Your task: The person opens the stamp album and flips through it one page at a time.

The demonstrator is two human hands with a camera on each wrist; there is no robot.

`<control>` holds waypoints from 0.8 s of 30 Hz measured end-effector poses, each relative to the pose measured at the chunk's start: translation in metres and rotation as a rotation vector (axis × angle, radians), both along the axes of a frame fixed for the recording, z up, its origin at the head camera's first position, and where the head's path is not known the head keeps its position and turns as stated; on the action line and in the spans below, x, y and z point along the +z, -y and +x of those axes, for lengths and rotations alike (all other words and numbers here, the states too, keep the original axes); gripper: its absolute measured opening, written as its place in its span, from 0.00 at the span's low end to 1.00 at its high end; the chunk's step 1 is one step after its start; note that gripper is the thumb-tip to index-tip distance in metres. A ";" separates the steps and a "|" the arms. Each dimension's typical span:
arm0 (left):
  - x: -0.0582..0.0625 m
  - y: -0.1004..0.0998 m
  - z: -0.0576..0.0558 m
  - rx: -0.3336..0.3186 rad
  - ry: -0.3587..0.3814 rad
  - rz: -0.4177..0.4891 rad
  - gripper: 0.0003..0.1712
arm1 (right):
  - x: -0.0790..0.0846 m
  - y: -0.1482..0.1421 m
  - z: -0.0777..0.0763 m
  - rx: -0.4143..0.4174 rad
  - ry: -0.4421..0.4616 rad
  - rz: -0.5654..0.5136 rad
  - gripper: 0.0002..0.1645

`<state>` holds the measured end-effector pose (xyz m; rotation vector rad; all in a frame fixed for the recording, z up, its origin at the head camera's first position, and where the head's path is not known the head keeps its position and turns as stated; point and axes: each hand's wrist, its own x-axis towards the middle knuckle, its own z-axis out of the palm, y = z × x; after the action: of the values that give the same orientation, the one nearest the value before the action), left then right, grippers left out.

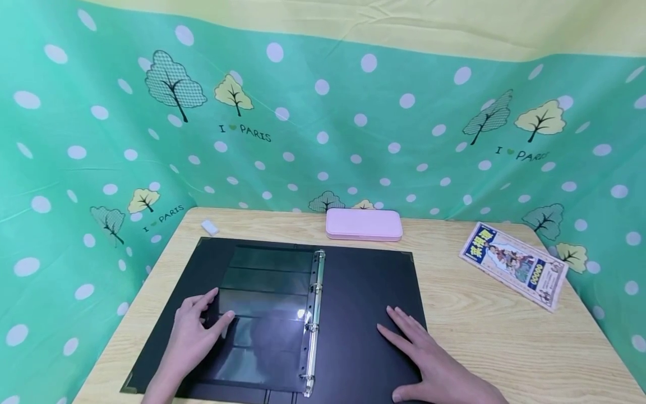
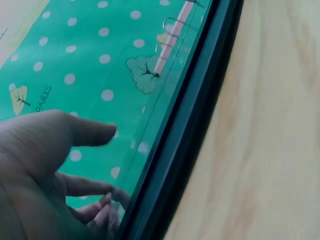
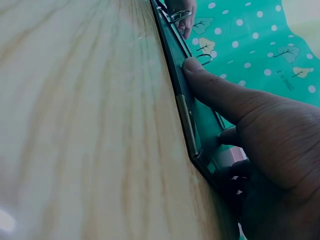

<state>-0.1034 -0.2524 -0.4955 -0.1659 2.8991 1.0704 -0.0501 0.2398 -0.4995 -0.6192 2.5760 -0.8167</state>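
A black ring binder (image 1: pixel 370 314) lies spread open on the table. Clear pocket sheets (image 1: pixel 267 303) with horizontal strips rest on its left side, beside the metal ring bar (image 1: pixel 314 325). My left hand (image 1: pixel 194 334) is at the outer edge of these sheets, thumb and forefinger apart; in the left wrist view the fingertips (image 2: pixel 120 196) reach the binder's surface. On the bare right side rests my right hand (image 1: pixel 429 359), fingers spread. In the right wrist view its thumb (image 3: pixel 215 85) lies along the binder near a metal corner piece (image 3: pixel 186 125).
Behind the binder stands a pink case (image 1: pixel 363 224). A small white block (image 1: pixel 209 227) lies at the back left. On the right is an illustrated paper packet (image 1: pixel 515 265). A green dotted curtain (image 1: pixel 323 112) hangs around the wooden table (image 1: pixel 484 336).
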 end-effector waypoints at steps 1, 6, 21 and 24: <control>0.000 -0.001 0.000 0.000 0.003 -0.008 0.47 | 0.000 0.000 0.000 -0.002 0.001 0.000 0.65; -0.002 -0.007 0.000 -0.014 -0.004 -0.062 0.51 | -0.001 0.000 -0.001 -0.006 0.001 -0.001 0.66; -0.006 -0.006 0.000 -0.022 0.012 -0.108 0.52 | 0.000 0.000 -0.001 -0.005 0.005 0.004 0.65; -0.006 -0.007 0.000 -0.022 0.001 -0.107 0.50 | 0.000 0.000 -0.002 -0.006 -0.003 0.014 0.65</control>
<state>-0.1034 -0.2458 -0.5017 -0.1377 2.9510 0.9121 -0.0520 0.2394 -0.4996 -0.6090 2.5856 -0.7991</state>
